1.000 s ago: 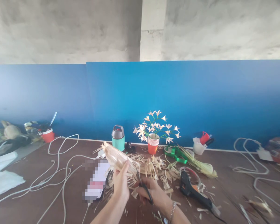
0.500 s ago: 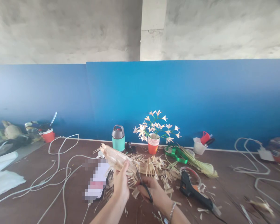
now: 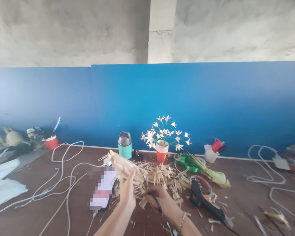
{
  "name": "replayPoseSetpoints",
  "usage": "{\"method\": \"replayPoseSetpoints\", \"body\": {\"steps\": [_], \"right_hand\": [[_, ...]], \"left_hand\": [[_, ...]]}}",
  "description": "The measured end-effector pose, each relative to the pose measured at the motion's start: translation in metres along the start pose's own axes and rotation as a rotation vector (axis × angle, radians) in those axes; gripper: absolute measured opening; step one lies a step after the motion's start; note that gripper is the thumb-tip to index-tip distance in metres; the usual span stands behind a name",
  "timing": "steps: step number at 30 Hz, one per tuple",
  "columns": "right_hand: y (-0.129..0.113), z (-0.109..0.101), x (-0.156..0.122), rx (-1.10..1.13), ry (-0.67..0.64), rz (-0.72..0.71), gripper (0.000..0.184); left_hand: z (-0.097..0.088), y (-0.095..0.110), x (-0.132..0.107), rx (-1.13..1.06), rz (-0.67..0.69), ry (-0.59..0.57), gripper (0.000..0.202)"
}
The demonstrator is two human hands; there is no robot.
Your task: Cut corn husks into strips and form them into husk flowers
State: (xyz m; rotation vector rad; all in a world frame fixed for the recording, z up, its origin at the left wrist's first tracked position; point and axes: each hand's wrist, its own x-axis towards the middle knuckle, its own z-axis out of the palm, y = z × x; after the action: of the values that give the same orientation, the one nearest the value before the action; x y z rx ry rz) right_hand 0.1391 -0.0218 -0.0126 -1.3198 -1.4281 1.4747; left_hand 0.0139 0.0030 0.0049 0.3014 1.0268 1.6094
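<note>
My left hand (image 3: 128,188) is closed around a pale, dry corn husk (image 3: 121,165), thumb on top, its narrow end pointing up and left. In my right hand (image 3: 162,200) is a pair of scissors with dark handles (image 3: 155,201). The blades reach up to the husk's right edge; whether they touch it I cannot tell. Beneath both hands lie cut husk strips (image 3: 159,177), some fringed into points. Behind them stands a red and white paper cup (image 3: 161,154) with white husk-like flowers (image 3: 164,132) on green stems.
A black glue gun (image 3: 204,201) lies right of my right hand, near green ribbon (image 3: 186,163) and a pale husk bundle (image 3: 212,173). A phone (image 3: 102,191) and white cables (image 3: 66,183) are on the left. A teal flask (image 3: 125,149) stands behind, before a blue partition (image 3: 137,98).
Hardly anything differs. The husk and both hands hold nearly the same place, with a very slight shift of the scissors and right hand to the right.
</note>
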Motion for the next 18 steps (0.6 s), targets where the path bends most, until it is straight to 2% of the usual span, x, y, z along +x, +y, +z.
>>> {"method": "replayPoseSetpoints", "body": {"steps": [5,9,18], "right_hand": [[-0.0001,0.0018,-0.0002,0.038,-0.01,0.017,0.034],[0.0015,0.0012,0.002,0.04,-0.008,0.007,0.03],[0.0053,-0.0007,0.0047,0.045,-0.023,-0.027,0.029]], "left_hand": [[-0.0007,-0.0041,0.0014,0.024,0.017,-0.026,0.024],[-0.0015,-0.0053,0.0006,0.058,0.016,-0.031,0.029],[-0.0017,-0.0049,0.0014,0.019,0.013,-0.038,0.032]]}}
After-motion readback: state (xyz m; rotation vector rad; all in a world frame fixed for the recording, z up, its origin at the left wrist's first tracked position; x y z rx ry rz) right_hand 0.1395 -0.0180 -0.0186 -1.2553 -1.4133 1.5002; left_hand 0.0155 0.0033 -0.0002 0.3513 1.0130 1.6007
